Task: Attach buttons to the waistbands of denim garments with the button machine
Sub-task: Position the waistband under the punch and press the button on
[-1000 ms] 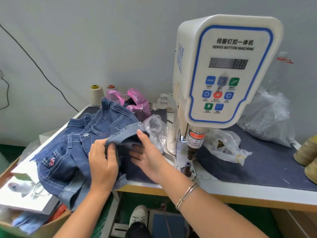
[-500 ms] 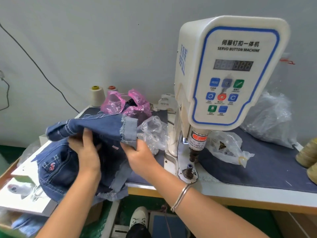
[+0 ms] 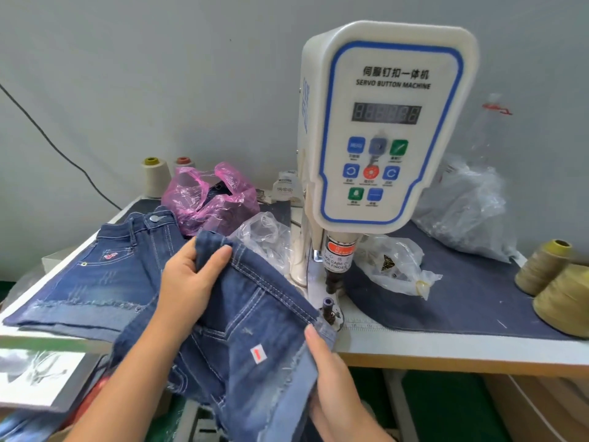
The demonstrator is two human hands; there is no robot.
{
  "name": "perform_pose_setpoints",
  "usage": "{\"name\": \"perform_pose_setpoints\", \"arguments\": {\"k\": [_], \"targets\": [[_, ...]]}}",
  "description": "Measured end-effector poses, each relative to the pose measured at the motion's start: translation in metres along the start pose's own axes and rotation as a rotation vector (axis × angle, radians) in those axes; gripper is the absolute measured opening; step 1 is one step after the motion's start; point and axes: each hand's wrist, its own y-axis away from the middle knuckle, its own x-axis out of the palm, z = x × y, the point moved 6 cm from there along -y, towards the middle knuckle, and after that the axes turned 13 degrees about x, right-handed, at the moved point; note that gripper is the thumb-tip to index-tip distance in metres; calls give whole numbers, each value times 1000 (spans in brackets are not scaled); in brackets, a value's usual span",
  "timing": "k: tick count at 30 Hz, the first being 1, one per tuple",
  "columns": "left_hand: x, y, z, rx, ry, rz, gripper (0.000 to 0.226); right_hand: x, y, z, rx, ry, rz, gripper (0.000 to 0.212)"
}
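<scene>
Both my left hand [image 3: 188, 282] and right hand [image 3: 331, 378] grip dark-blue denim shorts [image 3: 248, 330]; next, I'd guess, waistband onto the white button machine's [image 3: 382, 122] die.

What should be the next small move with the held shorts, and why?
Probably slide the waistband end rightward onto the lower die. Both hands, left and right, grip the shorts, whose waistband corner lies just beside the die under the machine, not yet over it.
</scene>
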Motion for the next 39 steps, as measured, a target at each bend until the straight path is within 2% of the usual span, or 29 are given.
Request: {"name": "perform_pose_setpoints", "arguments": {"k": [3, 5, 6, 8, 10, 11, 12, 13, 15, 17, 18, 19, 21, 23, 25, 28, 30, 32, 35, 39], "targets": [[26, 2, -10, -40, 40, 216, 4, -32, 18, 3, 63, 210, -143, 61], [37, 4, -11, -84, 70, 405, 32, -43, 37, 15, 116, 505, -155, 74], [42, 7, -12, -102, 99, 517, 46, -42, 52, 26, 132, 730, -104, 67], [50, 14, -21, -127, 139, 706, 56, -40, 73, 54, 82, 1172, -46, 55], [61, 23, -32, -119, 149, 864, 49, -40, 83, 90, -199, 1199, -150, 53], [69, 29, -39, -108, 143, 948, 43, -35, 87, 104, -390, 1089, -194, 42], [79, 35, -44, -98, 130, 1037, 40, -26, 87, 108, -494, 964, -143, 27], [88, 40, -51, -88, 115, 1120, 39, -16, 83, 110, -539, 896, -49, 32], [104, 47, -62, -42, 72, 1234, 38, 0, 64, 96, -454, 936, 161, 76], [111, 46, -65, -14, 29, 1267, 37, 6, 47, 84, -282, 1080, 209, 99], [112, 43, -63, -26, -1, 1267, 37, 6, 41, 84, -263, 1133, 176, 98], [112, 41, -60, -46, -38, 1274, 34, 4, 37, 85, -266, 1162, 141, 89], [113, 37, -52, -80, -126, 1310, 31, -1, 30, 87, -244, 1160, 92, 54], [117, 33, -43, -122, -170, 1318, 22, -12, 26, 89, -155, 1093, 41, 29], [121, 34, -33, -168, -194, 1342, 35, -29, 22, 88, -45, 955, 14, 27], [118, 44, -13, -238, -207, 1435, 50, -48, 19, 88, 11, 744, 15, 35], [116, 49, 1, -263, -217, 1457, 48, -56, 17, 89, 27, 625, 2, 32], [114, 48, 10, -303, -170, 1413, 49, -63, 13, 90, 30, 527, -12, 29], [113, 45, 18, -433, 39, 1311, 32, -70, 5, 97, -12, 431, -20, 18], [115, 40, 30, -514, 176, 1232, 24, -74, -5, 104, -17, 404, -18, 31]]}}
